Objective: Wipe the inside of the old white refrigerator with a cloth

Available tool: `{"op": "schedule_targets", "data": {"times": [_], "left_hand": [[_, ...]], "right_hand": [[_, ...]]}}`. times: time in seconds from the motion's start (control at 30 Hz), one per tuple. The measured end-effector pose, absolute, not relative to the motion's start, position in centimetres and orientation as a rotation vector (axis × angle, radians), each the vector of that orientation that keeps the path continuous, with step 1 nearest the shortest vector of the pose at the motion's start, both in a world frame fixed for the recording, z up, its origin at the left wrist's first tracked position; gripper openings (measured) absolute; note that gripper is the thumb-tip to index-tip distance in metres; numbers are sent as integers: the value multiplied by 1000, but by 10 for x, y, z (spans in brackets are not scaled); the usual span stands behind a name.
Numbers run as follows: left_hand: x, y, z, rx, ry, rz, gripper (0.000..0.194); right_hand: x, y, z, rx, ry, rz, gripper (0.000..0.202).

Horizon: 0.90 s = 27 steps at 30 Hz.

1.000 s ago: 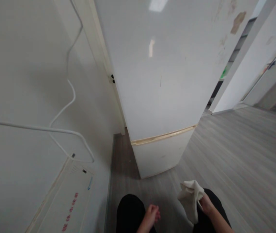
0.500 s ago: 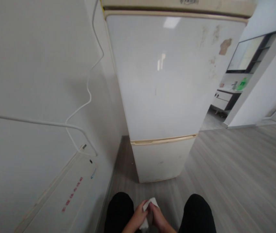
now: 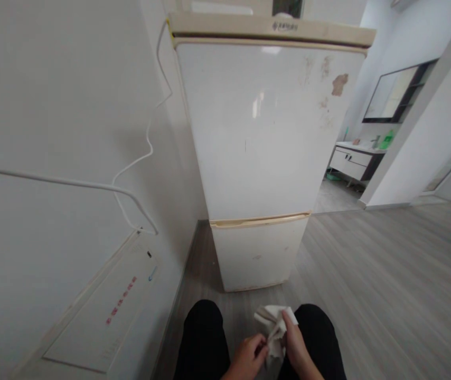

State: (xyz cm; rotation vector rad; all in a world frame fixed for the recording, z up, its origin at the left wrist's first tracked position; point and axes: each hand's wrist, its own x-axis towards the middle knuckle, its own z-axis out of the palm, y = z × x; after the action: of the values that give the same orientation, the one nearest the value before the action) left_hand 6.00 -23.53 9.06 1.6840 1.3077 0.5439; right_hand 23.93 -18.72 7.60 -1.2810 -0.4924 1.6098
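Observation:
A crumpled white cloth or tissue [image 3: 276,330] is between my hands at the bottom of the head view, above the gap between my knees. My right hand [image 3: 294,340] grips its right side, thumb on top. On the lower left, my left hand [image 3: 249,354] has its fingers curled and pinches the cloth's lower left edge. Part of the cloth hangs down between the hands. Beyond them stands a white two-door refrigerator [image 3: 257,137], both doors closed, with brown stains and a peeled patch near its upper right.
My black-clad knees [image 3: 204,338] flank the hands. White cables [image 3: 67,182] run along the left wall, above a panel [image 3: 102,311] with red characters. Grey wood-look floor [image 3: 387,264] spreads right. A washbasin cabinet [image 3: 352,158] and mirror show through an opening.
The cloth is more spread out and has moved right with both hands, which are now farther apart. The view has shifted, showing the refrigerator's top and more of the washbasin area.

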Motion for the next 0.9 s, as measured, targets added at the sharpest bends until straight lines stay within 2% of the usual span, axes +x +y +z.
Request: {"op": "schedule_targets", "data": {"times": [0.1, 0.27, 0.43, 0.67, 0.9], "left_hand": [[51, -237, 86, 1751, 1335, 489, 32], [29, -234, 57, 1822, 1313, 414, 33], [22, -211, 40, 1756, 1437, 483, 41], [16, -179, 29, 1556, 1577, 544, 52], [11, -185, 2, 1672, 1455, 206, 17]], "right_hand": [[278, -182, 97, -1225, -376, 1563, 51], [317, -174, 103, -972, -297, 1807, 43], [310, -169, 103, -959, -342, 2022, 41], [308, -167, 102, -920, -210, 1880, 43], [325, -183, 91, -859, -174, 1827, 35]]}}
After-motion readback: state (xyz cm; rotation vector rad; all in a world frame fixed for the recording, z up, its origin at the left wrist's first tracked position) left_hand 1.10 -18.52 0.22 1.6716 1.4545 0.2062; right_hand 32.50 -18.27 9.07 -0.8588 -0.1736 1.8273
